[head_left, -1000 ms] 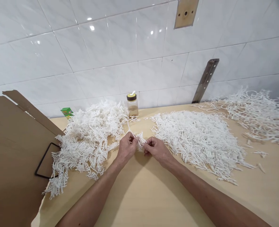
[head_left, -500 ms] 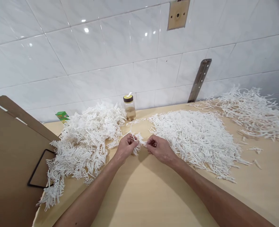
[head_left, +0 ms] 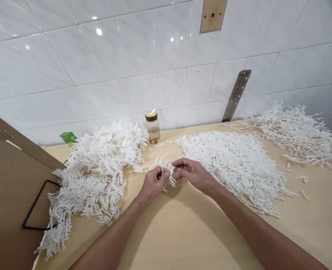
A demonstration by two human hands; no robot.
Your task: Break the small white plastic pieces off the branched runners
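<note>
Between the thumb and fingers of my left hand is a bunch of white branching sprigs, its thin tips spreading out to the right. My right hand is at the right side of the bunch, fingers curved and somewhat apart, the fingertips at the sprig tips. Just behind the hands, a loose white sprig lies on the table. To the left spreads a large fluffy pile of white sprigs. Right of my hands lies a flatter pile of straighter white pieces.
A clear jar with a dark and yellow lid stands by the tiled wall. Long white strands are heaped at the far right. A cardboard box is at the left edge, near a green packet. A metal bracket leans at the wall.
My right hand has loosened its pinch on the sprig tips, its fingers now spread more. My left hand with the bunch has shifted slightly right. The view has tilted a little.
</note>
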